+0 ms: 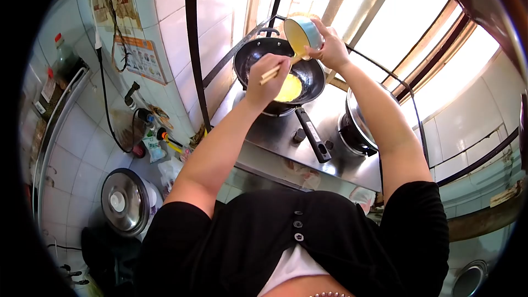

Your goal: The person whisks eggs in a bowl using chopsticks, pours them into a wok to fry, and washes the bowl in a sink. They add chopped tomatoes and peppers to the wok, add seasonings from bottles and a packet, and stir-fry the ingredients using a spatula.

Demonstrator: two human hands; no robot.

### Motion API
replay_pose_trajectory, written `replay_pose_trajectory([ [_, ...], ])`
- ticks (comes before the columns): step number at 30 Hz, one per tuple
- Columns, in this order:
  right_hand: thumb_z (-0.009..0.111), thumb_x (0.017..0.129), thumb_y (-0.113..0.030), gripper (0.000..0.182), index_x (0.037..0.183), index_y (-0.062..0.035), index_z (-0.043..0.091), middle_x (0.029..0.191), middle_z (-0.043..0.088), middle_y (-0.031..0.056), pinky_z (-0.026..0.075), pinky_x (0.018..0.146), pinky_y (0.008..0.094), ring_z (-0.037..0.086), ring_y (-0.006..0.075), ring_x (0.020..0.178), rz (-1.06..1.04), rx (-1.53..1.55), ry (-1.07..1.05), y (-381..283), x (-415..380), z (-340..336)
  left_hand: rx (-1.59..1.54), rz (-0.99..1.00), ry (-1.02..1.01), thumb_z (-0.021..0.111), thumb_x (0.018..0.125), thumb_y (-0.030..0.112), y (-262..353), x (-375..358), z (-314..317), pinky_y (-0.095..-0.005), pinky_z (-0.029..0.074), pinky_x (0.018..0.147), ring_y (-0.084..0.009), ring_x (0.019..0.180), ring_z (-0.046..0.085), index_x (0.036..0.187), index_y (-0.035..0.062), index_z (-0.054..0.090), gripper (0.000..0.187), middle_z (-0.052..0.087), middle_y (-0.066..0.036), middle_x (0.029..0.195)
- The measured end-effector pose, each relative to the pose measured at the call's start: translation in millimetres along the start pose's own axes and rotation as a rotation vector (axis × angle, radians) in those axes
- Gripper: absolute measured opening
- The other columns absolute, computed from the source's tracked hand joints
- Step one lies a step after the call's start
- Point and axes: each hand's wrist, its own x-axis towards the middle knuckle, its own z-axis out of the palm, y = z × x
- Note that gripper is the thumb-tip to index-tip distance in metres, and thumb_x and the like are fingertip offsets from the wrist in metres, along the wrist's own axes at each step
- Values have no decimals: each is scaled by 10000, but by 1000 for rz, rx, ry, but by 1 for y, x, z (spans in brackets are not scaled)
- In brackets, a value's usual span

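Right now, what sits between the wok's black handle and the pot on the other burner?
In the head view, only bare steel stovetop lies between the wok handle and the pot, with a burner knob close beside the handle's end.

A single head-worn fisheye camera looks steeply down from close above the person's chest, facing the far stove (308, 143) and window (407, 16).

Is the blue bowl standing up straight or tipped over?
Tipped. The right hand tilts the blue bowl over the wok, its yellow inside facing sideways.
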Motion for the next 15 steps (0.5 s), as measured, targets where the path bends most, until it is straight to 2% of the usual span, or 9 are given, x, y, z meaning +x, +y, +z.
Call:
replay_pose_trajectory([
  [2,746,719,-409,819,1447,-287,392,1136,531,192,502,838,379,619,286,865,-23,-36,31,3,2,2,119,-3,19,636,898,98,-17,2,-5,-289,493,634,-206,698,638,896,-17,667,120,649,-113,784],
  [7,746,731,-359,786,1438,-296,406,1120,535,151,505,838,378,624,277,901,-54,-97,6,1,-2,0,1,23,-55,633,897,109,-4,2,-2,-303,497,651,-224,714,640,916,-8,668,123,656,-118,791],
  [10,745,740,-339,768,1430,-306,412,1117,534,142,506,841,389,625,281,905,-63,-143,-3,-9,0,-9,112,-16,7,637,895,108,-19,4,-9,-297,494,655,-220,717,638,915,-8,669,122,655,-115,790],
  [11,747,741,-335,767,1429,-310,410,1118,533,140,506,843,392,625,283,908,-65,-154,-14,-10,1,-11,101,-15,48,649,855,60,-13,6,-10,-335,497,646,-270,711,633,877,-5,663,70,640,-130,781],
  [15,747,746,-326,768,1431,-327,398,1125,528,135,505,855,396,623,291,915,-120,-205,7,-12,5,-17,36,14,17,650,856,62,10,11,-12,-330,495,636,-263,698,633,876,-5,665,71,639,-130,776],
])
